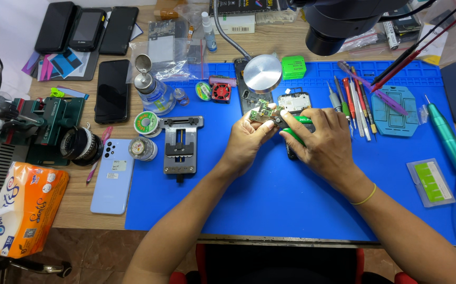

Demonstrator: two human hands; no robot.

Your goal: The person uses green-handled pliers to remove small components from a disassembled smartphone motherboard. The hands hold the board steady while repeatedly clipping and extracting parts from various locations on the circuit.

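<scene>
My left hand (246,141) pinches a small green circuit board (263,112) above the blue work mat (270,205). My right hand (322,142) grips a green-handled tool (294,134) and meets the board from the right. Just beyond the hands lies an opened phone (294,101) with its insides showing. A dark part under my right hand is mostly hidden.
A metal board holder (180,143) sits left of my hands, and a light blue phone (113,176) lies further left. Screwdrivers and tweezers (351,102) line the mat's right. A microscope head (338,23) hangs above. Dark phones (86,29) lie at the back left; a tissue pack (25,202) sits at the left edge.
</scene>
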